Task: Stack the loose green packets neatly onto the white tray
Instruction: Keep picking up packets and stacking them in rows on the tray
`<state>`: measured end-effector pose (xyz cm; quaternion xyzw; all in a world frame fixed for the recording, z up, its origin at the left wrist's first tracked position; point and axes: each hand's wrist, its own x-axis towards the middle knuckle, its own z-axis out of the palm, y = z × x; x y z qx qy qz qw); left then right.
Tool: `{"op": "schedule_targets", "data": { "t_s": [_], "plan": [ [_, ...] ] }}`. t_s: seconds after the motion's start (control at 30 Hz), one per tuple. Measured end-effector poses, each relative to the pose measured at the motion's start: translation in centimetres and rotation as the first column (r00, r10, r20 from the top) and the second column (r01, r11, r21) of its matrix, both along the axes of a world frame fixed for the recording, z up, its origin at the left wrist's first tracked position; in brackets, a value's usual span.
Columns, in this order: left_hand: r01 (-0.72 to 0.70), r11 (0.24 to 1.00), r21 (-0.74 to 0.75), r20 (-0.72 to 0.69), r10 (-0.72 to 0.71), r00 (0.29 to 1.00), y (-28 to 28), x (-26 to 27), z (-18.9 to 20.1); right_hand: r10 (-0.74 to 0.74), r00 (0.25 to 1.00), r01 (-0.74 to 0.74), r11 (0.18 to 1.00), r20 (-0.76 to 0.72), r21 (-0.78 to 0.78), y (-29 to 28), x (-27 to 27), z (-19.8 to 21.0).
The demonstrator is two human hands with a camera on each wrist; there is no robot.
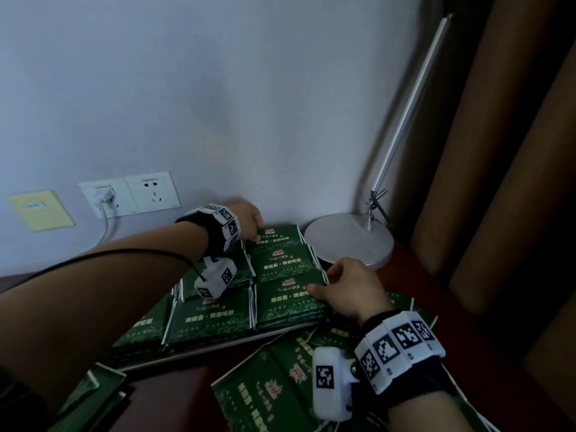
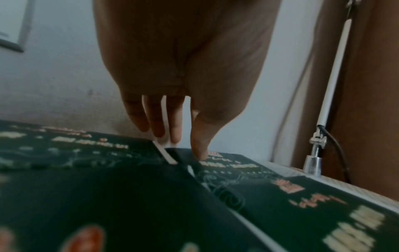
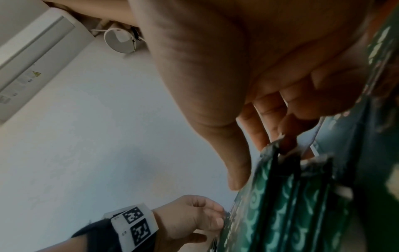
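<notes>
Green packets [image 1: 288, 299] sit in stacked rows on the white tray [image 1: 218, 346], right under both hands. I see my left hand [image 1: 247, 221] at the far stack, straight fingers touching its top packet's edge. My right hand [image 1: 349, 291] pinches the near stack's corner, thumb on top. More loose packets [image 1: 268, 391] lie beneath my right wrist.

Dim, soft light; wrist views blurred, perhaps motion-smeared; wide-angle edge distortion.
</notes>
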<state>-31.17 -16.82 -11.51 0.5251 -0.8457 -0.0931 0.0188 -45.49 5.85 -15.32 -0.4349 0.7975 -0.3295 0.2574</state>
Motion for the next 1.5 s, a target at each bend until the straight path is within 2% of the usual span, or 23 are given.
{"op": "schedule_targets", "data": {
  "t_s": [0.07, 0.13, 0.2, 0.27, 0.4, 0.53, 0.63, 0.8, 0.93, 1.0, 1.13, 1.3, 1.37, 1.5],
  "plan": [
    [0.013, 0.999, -0.034, -0.021, -0.013, 1.0, 1.0, 0.6, 0.9, 0.005, 1.0, -0.005, 1.0, 0.002, 0.013, 0.2, 0.0, 0.1],
    [0.034, 0.998, -0.053, -0.109, -0.04, 0.993, 3.1, 1.3, 2.0, 0.013, 1.0, -0.013, 1.0, -0.002, 0.005, 0.5, -0.1, 0.9],
    [0.085, 0.996, -0.013, -0.236, -0.085, 0.968, 6.6, 2.6, 3.1, 0.034, 0.999, -0.034, 0.999, -0.006, -0.034, 1.1, 0.0, 2.5],
    [0.176, 0.982, 0.066, -0.282, -0.15, 0.948, 10.8, 4.5, 3.7, 0.062, 0.997, -0.065, 0.994, -0.034, -0.083, 2.0, 0.1, 4.4],
    [0.324, 0.911, 0.253, -0.227, -0.27, 0.936, 18.7, 9.6, 2.3, 0.143, 0.983, -0.156, 0.981, -0.111, -0.118, 4.7, 1.7, 8.5],
    [0.332, 0.871, 0.363, -0.089, -0.322, 0.942, 22.6, 11.8, -1.4, 0.167, 0.967, -0.182, 0.981, -0.193, -0.063, 9.6, 2.8, 9.8],
    [0.327, 0.861, 0.389, -0.049, -0.335, 0.941, 23.4, 11.5, -2.0, 0.191, 0.948, -0.166, 0.979, -0.253, 0.119, 14.2, 2.1, 8.2],
    [0.344, 0.858, 0.38, 0.017, -0.379, 0.925, 23.4, 10.0, -1.5, 0.158, 0.956, -0.058, 0.928, -0.248, 0.368, 20.4, 1.7, 4.9],
    [0.355, 0.864, 0.357, 0.18, -0.436, 0.882, 23.3, 9.5, -1.9, 0.109, 0.965, -0.005, 0.916, -0.238, 0.4, 22.9, 2.6, 3.1],
    [0.353, 0.866, 0.353, 0.211, -0.441, 0.872, 23.7, 9.2, -1.9, 0.097, 0.971, 0.0, 0.914, -0.219, 0.405, 23.2, 3.3, 2.8],
    [0.318, 0.853, 0.414, 0.156, -0.411, 0.898, 23.9, 8.7, -2.5, 0.118, 0.955, 0.031, 0.871, -0.27, 0.49, 23.0, 4.6, 2.3],
    [0.364, 0.78, 0.509, -0.031, -0.406, 0.913, 24.2, 8.5, -3.2, 0.049, 0.958, 0.095, 0.874, -0.283, 0.476, 22.9, 5.0, 1.7],
    [0.391, 0.769, 0.506, -0.115, -0.389, 0.914, 24.3, 8.5, -3.3, 0.027, 0.962, 0.109, 0.874, -0.273, 0.474, 22.9, 5.1, 1.7],
    [0.409, 0.796, 0.447, -0.276, -0.312, 0.909, 24.2, 9.0, -3.3, -0.059, 0.972, 0.144, 0.912, -0.226, 0.383, 23.8, 5.1, 1.4]
  ]
}}
